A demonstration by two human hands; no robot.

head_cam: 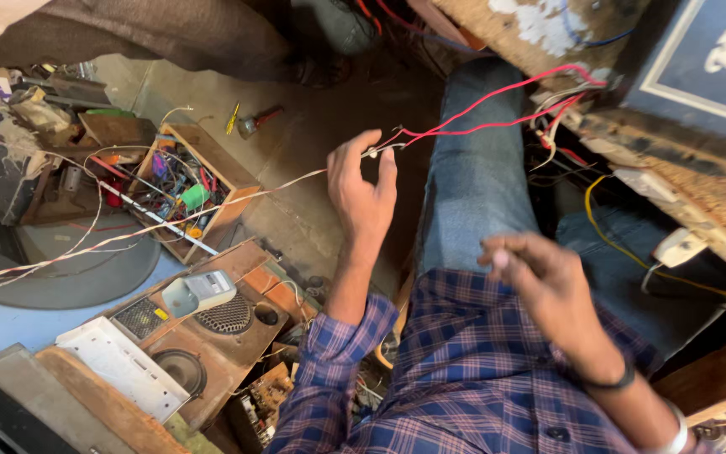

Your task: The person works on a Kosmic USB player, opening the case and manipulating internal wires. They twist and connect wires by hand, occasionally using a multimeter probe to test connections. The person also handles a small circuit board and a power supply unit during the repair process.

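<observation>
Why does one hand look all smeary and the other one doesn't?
In the head view, the right hand is smeared by motion blur, fingertips soft; the left hand pinching the wires looks sharper. Light is soft and even, no hard glare; the speaker box and wooden parts box stay fairly crisp, and edges bend from the wide lens.

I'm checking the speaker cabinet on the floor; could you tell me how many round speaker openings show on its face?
3: a mesh-covered one at the middle, a small dark hole right of it, and a bare cone lower left. The white panel may hide others.
</observation>
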